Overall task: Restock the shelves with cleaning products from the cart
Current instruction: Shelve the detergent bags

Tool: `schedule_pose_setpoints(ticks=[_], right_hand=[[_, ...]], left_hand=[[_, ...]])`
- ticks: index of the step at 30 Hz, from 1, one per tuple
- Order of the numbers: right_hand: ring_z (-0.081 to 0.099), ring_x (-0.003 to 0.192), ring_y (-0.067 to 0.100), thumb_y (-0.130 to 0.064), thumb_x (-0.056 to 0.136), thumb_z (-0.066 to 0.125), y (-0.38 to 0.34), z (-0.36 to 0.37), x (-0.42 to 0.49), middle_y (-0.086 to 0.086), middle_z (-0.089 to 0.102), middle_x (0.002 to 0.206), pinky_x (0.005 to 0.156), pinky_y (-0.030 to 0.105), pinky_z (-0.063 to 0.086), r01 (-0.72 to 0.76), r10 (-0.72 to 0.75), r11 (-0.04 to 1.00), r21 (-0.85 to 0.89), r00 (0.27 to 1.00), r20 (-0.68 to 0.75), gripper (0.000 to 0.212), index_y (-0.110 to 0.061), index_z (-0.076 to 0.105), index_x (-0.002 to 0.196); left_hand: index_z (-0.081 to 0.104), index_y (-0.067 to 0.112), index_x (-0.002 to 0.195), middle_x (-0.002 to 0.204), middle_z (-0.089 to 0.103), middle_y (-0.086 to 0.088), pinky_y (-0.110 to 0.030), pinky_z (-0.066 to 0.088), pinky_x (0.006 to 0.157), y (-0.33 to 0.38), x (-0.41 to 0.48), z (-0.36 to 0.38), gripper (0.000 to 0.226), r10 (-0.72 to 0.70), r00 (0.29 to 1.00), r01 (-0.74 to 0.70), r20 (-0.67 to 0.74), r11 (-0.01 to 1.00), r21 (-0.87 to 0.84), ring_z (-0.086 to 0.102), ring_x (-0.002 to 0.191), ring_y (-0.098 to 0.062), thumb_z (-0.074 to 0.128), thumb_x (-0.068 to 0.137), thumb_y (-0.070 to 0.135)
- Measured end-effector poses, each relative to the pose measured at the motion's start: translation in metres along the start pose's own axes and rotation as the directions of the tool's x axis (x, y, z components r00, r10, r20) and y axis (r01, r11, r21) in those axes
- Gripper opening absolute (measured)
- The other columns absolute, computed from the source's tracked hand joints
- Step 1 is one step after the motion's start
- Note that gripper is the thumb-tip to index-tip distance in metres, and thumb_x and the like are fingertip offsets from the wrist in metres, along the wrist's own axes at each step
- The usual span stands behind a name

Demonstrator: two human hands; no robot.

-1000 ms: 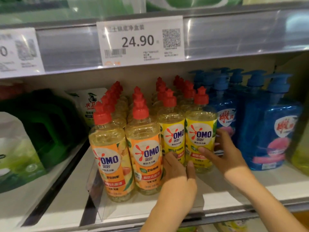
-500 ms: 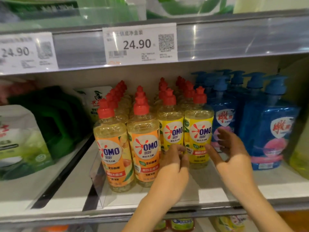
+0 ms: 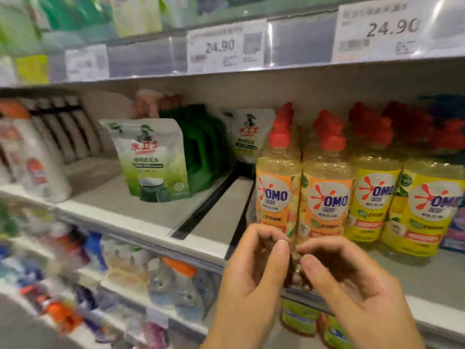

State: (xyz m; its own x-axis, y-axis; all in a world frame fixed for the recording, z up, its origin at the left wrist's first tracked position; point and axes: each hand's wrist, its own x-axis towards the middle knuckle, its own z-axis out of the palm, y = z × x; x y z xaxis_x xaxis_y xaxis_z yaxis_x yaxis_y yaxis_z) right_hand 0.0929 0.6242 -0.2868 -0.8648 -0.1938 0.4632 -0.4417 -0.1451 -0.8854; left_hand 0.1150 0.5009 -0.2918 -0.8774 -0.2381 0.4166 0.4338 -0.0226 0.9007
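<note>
Left hand (image 3: 251,268), right hand (image 3: 352,285) lower centre, fingers curled at base of orange bottles (image 3: 327,197); cannot tell if gripping. Best nudged gently: labels forward, fronts level with yellow bottles (image 3: 375,197), square to shelf (image 3: 141,205) edge.

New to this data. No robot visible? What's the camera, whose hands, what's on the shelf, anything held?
No robot: a person wears one wide-angle camera on the head, looking down at their bare hands. The left hand and right hand meet, fingers curled, in front of two orange-label OMO bottles on the shelf. Whether they pinch anything is too blurred to tell. Right of those stand yellow-label bottles; to the left, a pouch and green jugs. The price tags read 24.90.
</note>
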Motion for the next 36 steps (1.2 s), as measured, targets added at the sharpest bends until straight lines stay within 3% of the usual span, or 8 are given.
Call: schedule_pose_setpoints(ticks=[6,15,19,24,27,30,32,36], right_hand=[[0.067,0.057,0.008,-0.016,0.057,0.066,0.002,0.08,0.004,0.005,0.072,0.068,0.05,0.012,0.05,-0.104,0.098,0.992,0.07,0.992,0.082,0.019,-0.024,0.074,0.073],[0.066,0.066,0.014,0.005,0.077,0.066,0.037,0.213,0.062,0.012,0.07,0.079,0.063,0.018,0.057,-0.118,0.118,0.993,0.025,0.993,-0.016,0.02,-0.008,0.067,0.092],[0.066,0.075,0.0,0.001,0.079,0.068,0.043,0.243,0.106,0.002,0.068,0.093,0.066,0.012,0.054,-0.107,0.101,0.993,-0.053,0.989,-0.107,0.03,-0.019,0.059,0.1],[0.059,0.094,0.011,-0.006,0.08,0.074,0.06,0.25,0.161,-0.006,0.06,0.103,0.071,0.012,0.044,-0.022,-0.071,0.894,-0.447,0.979,-0.19,0.045,-0.019,0.052,0.117],[0.055,0.1,0.019,-0.012,0.081,0.075,0.074,0.247,0.194,-0.006,0.056,0.1,0.077,0.021,0.041,-0.117,0.037,0.831,-0.544,0.987,-0.157,0.049,-0.018,0.049,0.122],[0.053,0.105,0.017,-0.022,0.082,0.075,0.092,0.248,0.211,-0.011,0.054,0.102,0.086,0.029,0.045,-0.211,0.193,0.745,-0.633,0.976,-0.098,0.055,-0.024,0.043,0.127],[0.052,0.109,0.012,-0.027,0.082,0.074,0.102,0.247,0.218,-0.008,0.056,0.112,0.092,0.032,0.047,-0.257,0.301,0.714,-0.651,0.952,-0.045,0.059,-0.028,0.041,0.131],[0.053,0.096,-0.005,-0.027,0.083,0.073,0.105,0.247,0.231,-0.019,0.062,0.102,0.07,0.013,0.043,-0.287,0.381,0.712,-0.641,0.924,0.01,0.038,-0.034,0.052,0.114]], left_hand=[[0.063,0.024,0.077,0.069,0.053,-0.006,-0.034,0.041,0.065,0.009,-0.001,-0.081,0.01,0.022,0.988,-0.022,-0.153,1.0,0.006,0.048,0.065,-0.021,0.062,0.079,0.034],[0.067,0.018,0.068,0.059,0.053,-0.008,-0.015,0.043,0.046,0.013,0.016,-0.258,0.008,-0.062,0.967,0.027,-0.249,0.99,-0.141,0.053,0.049,-0.014,0.06,0.071,0.019],[0.068,0.014,0.075,0.065,0.063,-0.004,-0.016,0.047,0.051,0.005,0.044,-0.319,0.009,-0.064,0.973,0.043,-0.221,0.994,-0.098,0.06,0.057,-0.01,0.073,0.075,0.022],[0.056,0.031,0.113,0.115,0.06,0.01,-0.011,0.049,0.076,-0.015,0.116,-0.353,0.039,0.067,0.99,-0.054,-0.127,0.993,0.101,0.062,0.097,0.004,0.073,0.079,0.027],[0.044,0.042,0.116,0.129,0.049,0.007,-0.018,0.052,0.086,-0.031,0.169,-0.357,0.051,0.036,0.991,-0.008,-0.126,0.977,0.211,0.056,0.109,0.001,0.073,0.081,0.021],[0.039,0.022,0.133,0.134,0.048,-0.001,-0.029,0.051,0.092,-0.048,0.217,-0.357,0.072,0.006,0.992,0.026,-0.128,0.969,0.245,0.054,0.114,-0.012,0.079,0.073,0.012],[0.044,0.023,0.127,0.123,0.059,0.003,-0.029,0.054,0.085,-0.056,0.239,-0.358,0.067,-0.029,0.999,0.036,-0.034,0.972,0.233,0.06,0.109,-0.014,0.08,0.072,0.012],[0.051,0.022,0.123,0.11,0.071,0.007,-0.021,0.056,0.073,-0.072,0.251,-0.361,0.057,-0.163,0.962,0.145,0.218,0.985,0.097,0.068,0.101,-0.011,0.076,0.072,0.015]])
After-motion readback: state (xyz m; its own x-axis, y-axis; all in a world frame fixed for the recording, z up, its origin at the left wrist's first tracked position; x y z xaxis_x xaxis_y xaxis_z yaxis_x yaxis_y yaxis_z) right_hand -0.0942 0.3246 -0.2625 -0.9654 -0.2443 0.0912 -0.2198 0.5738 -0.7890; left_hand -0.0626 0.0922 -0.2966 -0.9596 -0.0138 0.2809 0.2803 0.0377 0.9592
